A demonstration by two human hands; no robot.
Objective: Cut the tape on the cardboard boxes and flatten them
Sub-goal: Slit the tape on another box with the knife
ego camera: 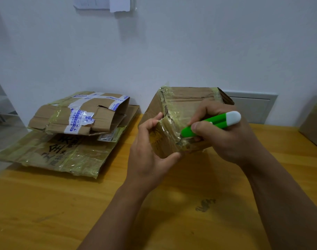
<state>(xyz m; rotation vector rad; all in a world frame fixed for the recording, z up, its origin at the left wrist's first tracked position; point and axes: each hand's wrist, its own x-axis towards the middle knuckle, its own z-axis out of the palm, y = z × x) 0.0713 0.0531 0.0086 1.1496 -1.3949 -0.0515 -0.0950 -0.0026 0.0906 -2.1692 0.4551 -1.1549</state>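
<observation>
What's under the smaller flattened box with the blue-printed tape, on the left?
The smaller flattened box lies on a larger flattened box with black printed characters, which rests on the wooden table. The middle of the larger one is covered, so anything between them is hidden.

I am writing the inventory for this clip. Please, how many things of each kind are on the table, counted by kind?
Flattened boxes: 2, the large flat box and the small flat box on it.
Unflattened boxes: 2, the held box and the edge box.
Cutters: 1, the green cutter.
Total: 5
</observation>
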